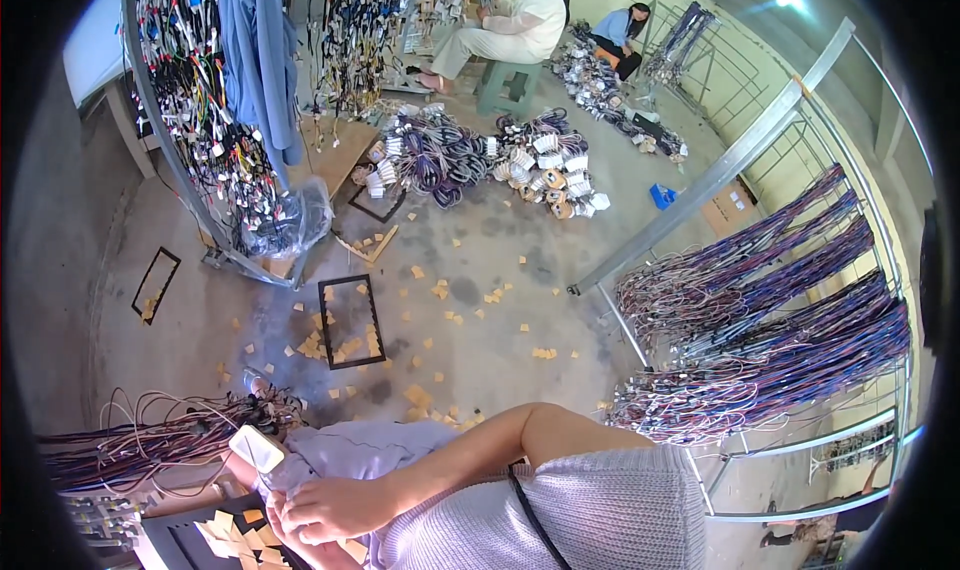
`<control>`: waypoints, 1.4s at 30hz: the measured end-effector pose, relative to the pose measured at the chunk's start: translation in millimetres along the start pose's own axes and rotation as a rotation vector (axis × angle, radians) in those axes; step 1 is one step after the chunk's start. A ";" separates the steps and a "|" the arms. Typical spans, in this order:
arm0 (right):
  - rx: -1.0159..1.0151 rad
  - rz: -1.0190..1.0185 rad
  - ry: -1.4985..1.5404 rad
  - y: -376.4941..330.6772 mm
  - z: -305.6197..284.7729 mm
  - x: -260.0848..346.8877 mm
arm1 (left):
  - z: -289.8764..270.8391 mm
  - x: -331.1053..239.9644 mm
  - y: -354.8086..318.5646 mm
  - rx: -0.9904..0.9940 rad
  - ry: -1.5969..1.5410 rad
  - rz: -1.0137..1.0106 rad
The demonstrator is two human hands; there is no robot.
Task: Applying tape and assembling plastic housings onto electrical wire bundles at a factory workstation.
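Note:
My right hand (pixel 340 510) comes in from the right along the lower edge, with its fingers curled together in a pinch. Whatever lies between those fingertips is too small or hidden to name. Against it, my left hand (pixel 318 552) is mostly covered, so its fingers do not show clearly. Just above the hands is a pale rounded rectangular piece (pixel 257 450) with a yellowish rim; I cannot tell what supports it. Small yellow paper pieces (pixel 228 542) lie in a dark tray (pixel 180 542) beside the hands. A bundle of dark red and purple cables (pixel 130 448) stretches away to the left.
Cable bundles hang on a metal rack (pixel 700 205) at right and on another rack (pixel 150 100) at upper left. Coiled harnesses (pixel 440 155) are heaped on the floor. Yellow scraps surround a black frame (pixel 375 315). Two people (pixel 535 20) sit at the back.

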State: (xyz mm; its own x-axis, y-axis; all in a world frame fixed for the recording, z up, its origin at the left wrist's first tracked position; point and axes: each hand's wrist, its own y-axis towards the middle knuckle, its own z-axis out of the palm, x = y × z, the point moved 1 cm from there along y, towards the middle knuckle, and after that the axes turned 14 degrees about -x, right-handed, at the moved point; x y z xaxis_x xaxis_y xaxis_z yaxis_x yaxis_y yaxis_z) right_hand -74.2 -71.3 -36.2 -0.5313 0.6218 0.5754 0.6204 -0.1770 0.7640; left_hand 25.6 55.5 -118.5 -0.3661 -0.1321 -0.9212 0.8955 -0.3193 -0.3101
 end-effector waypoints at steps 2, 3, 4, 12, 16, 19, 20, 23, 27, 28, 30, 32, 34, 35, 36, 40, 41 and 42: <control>0.039 -0.040 -0.048 1.1 1.3 0.5 | -0.5 0.0 0.5 -0.002 0.008 0.005; 0.042 -0.039 -0.052 1.3 1.4 1.8 | -1.2 0.7 0.9 -0.001 0.009 0.006; 0.076 -0.002 -0.096 1.4 1.4 3.3 | -2.0 1.3 1.4 0.001 0.010 0.007; 0.119 0.342 0.083 11.6 0.7 6.9 | -3.9 -0.5 2.2 -0.017 0.053 0.038; 0.002 0.450 0.316 10.5 4.3 -0.7 | -5.0 -2.0 1.6 -0.023 0.069 0.052; 0.019 0.614 0.515 15.2 -1.4 0.1 | -8.4 -2.5 1.5 -0.035 0.084 0.065; 0.020 0.614 0.520 14.9 -0.2 -1.0 | -9.9 -2.3 1.5 -0.040 0.090 0.070; 0.014 0.408 0.348 14.6 1.7 -1.1 | -8.5 -4.0 0.9 -0.033 0.102 0.075; 0.007 0.320 0.328 5.4 7.9 -5.3 | -8.2 -4.3 1.1 -0.036 0.120 0.092; 0.054 0.344 0.280 4.5 7.4 -4.9 | -8.5 -4.3 1.0 -0.039 0.123 0.096; 0.076 0.399 0.282 8.2 4.2 -2.0 | -9.8 -4.5 0.5 -0.044 0.134 0.103; 0.096 0.454 0.280 8.6 4.2 -2.5 | -10.0 -4.7 0.3 -0.045 0.143 0.109; 0.088 0.526 0.367 6.2 6.6 -6.0 | -9.2 -4.6 0.4 -0.041 0.152 0.114; 0.090 0.526 0.369 8.2 3.7 -3.8 | -10.1 -4.9 0.3 -0.045 0.157 0.118; 0.082 0.451 0.350 12.1 -2.6 0.9 | -11.1 -5.1 0.1 -0.049 0.161 0.123; 0.002 0.233 0.205 1.1 3.5 1.0 | -10.0 -5.6 -0.8 -0.049 0.180 0.139; 0.002 0.233 0.205 1.1 3.7 0.3 | -10.1 -5.8 -0.9 -0.050 0.184 0.143; 0.018 0.160 0.155 1.3 3.7 0.4 | -10.2 -5.9 -0.9 -0.051 0.188 0.147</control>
State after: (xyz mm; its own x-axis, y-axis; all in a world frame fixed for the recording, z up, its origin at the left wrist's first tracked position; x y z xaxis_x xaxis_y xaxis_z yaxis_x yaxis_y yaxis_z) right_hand -71.4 -68.5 -36.0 -0.5071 0.4617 0.7278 0.7131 -0.2495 0.6551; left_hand 29.5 66.1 -115.1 -0.1820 0.0051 -0.9833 0.9490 -0.2608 -0.1770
